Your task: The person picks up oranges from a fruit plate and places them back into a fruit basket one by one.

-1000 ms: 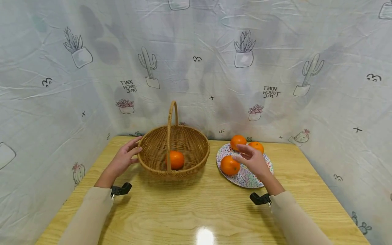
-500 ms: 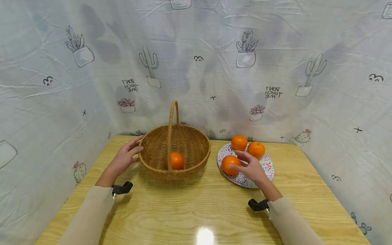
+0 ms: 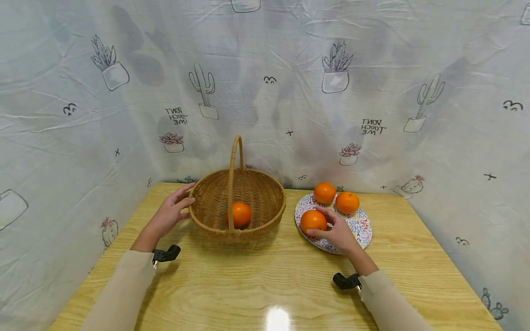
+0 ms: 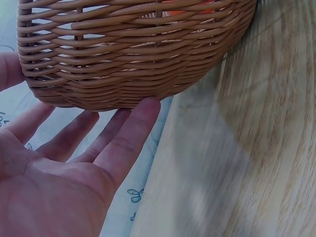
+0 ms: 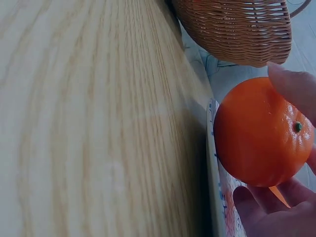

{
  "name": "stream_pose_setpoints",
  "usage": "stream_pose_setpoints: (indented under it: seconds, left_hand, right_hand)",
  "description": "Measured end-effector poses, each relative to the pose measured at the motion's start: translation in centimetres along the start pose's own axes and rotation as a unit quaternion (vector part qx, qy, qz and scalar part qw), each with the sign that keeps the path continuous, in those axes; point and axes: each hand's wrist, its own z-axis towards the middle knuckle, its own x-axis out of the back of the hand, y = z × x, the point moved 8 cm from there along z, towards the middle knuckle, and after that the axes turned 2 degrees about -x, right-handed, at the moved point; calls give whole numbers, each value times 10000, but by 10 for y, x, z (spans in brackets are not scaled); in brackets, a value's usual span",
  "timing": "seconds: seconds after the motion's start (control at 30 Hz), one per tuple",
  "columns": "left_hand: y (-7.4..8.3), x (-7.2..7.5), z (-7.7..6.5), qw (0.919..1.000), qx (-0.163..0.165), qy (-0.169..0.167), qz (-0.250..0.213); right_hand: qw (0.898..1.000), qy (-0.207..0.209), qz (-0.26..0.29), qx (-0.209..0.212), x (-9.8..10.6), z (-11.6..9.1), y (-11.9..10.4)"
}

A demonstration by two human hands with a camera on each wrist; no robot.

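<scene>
In the head view a brown wicker basket [image 3: 265, 225] with a tall hoop handle [image 3: 233, 184] stands at the back left, an orange [image 3: 241, 214] inside. My left hand [image 3: 167, 214] touches the basket's left end, its spread fingers [image 4: 129, 140] on the outer weave and the thumb near the rim. A patterned plate [image 3: 361, 232] lies to the right. Over its left part my right hand [image 3: 340, 233] grips an orange [image 5: 261, 133] with a small green stem end, thumb [image 5: 291, 86] on one side and fingers [image 5: 269, 207] on the other.
Two more oranges, a rear one [image 3: 325, 193] and a right one [image 3: 347, 202], sit at the plate's back. The wooden table [image 3: 256, 285] meets a hanging cloth [image 3: 273, 105] printed with cacti behind and at both sides.
My right hand has lowered and moved left from above the plate, and its thumb and fingers have come round the front orange. The left hand keeps its place at the basket.
</scene>
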Motion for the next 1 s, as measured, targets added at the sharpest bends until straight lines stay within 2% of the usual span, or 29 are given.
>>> stream_pose_setpoints:
  seconds: [0.47, 1.0]
  left_hand:
    - [-2, 2, 0, 10000, 46, -16, 6]
    - [-1, 3, 1, 10000, 22, -10, 43]
  right_hand:
    - [9999, -14, 94, -79, -4, -1, -2]
    - [9993, 301, 83, -219, -2, -6, -3]
